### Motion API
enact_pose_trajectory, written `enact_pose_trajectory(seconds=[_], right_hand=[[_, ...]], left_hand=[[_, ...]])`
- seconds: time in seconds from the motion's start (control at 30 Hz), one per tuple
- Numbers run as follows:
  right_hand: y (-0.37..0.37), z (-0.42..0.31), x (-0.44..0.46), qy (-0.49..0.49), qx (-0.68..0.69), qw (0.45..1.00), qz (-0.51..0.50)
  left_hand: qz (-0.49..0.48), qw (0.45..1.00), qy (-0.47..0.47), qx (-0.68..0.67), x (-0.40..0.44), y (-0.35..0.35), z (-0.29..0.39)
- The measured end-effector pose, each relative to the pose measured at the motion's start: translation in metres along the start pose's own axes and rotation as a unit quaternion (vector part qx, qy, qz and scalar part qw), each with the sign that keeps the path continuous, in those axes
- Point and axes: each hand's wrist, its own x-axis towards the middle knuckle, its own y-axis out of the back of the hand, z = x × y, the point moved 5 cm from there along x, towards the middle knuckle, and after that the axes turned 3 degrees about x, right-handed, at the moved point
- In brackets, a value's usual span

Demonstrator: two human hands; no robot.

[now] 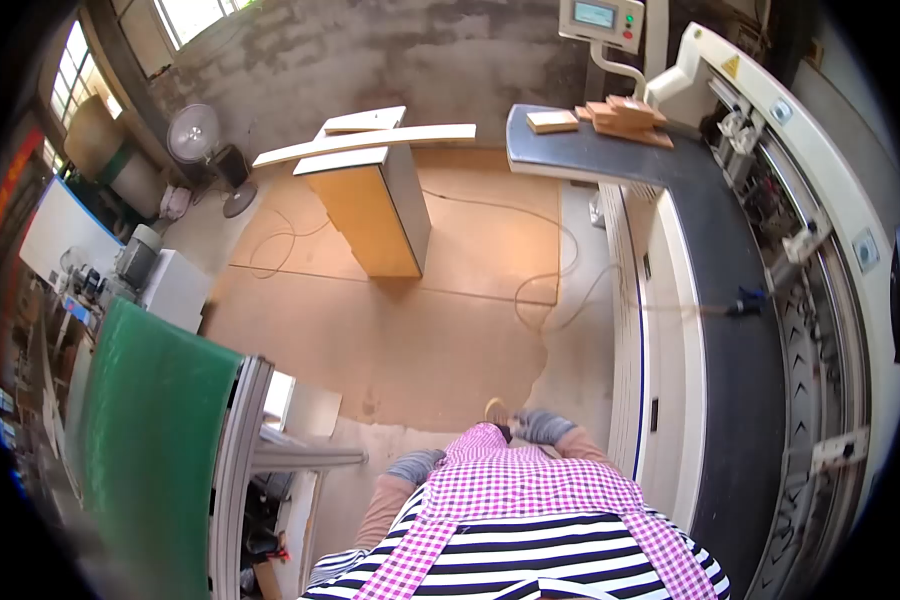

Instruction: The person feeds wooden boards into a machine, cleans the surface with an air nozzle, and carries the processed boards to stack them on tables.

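Note:
My left hand [416,463], in a grey glove, hangs beside the pink checked apron [530,485] at its left edge; its fingers are hard to make out. On the other side, my right hand [542,427], also gloved in grey, is held low in front of the apron, near a shoe [496,410]. Blur hides its fingers, and I cannot make out anything in it. Neither hand touches the machine table or the green belt.
A green conveyor belt [155,430] stands at the left. Ahead is a panel stack [375,220] with long strips across its top. At the right runs a machine with a dark table [725,400], wood pieces [625,115] and an air gun [745,303]. A hose [530,215] crosses the floor.

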Motion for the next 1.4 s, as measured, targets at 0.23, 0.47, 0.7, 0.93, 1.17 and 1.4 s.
enact_pose_trajectory(seconds=[0.23, 0.47, 0.7, 0.93, 1.17, 1.4], right_hand=[[0.175, 0.057, 0.077, -0.065, -0.035, 0.982, 0.174], [0.345, -0.037, 0.236, 0.135, -0.054, 0.942, 0.302], [0.519, -0.184, 0.432, 0.251, -0.207, 0.89, 0.32], [0.632, -0.329, 0.607, 0.344, -0.159, 0.86, 0.343], [0.666, -0.419, 0.729, 0.196, -0.203, 0.921, 0.267], [0.655, -0.429, 0.823, 0.125, -0.259, 0.93, 0.231]], left_hand=[[0.125, 0.969, -0.046, 0.208, 0.082, 0.305, 0.153], [0.24, 0.956, -0.102, 0.136, 0.176, 0.376, 0.111], [0.137, 0.909, 0.216, -0.328, 0.263, 0.378, -0.024], [0.281, 0.932, 0.204, -0.107, 0.255, 0.578, 0.037], [0.221, 0.945, 0.178, -0.162, 0.312, 0.64, 0.006], [0.243, 0.951, 0.149, -0.116, 0.348, 0.71, -0.093]])
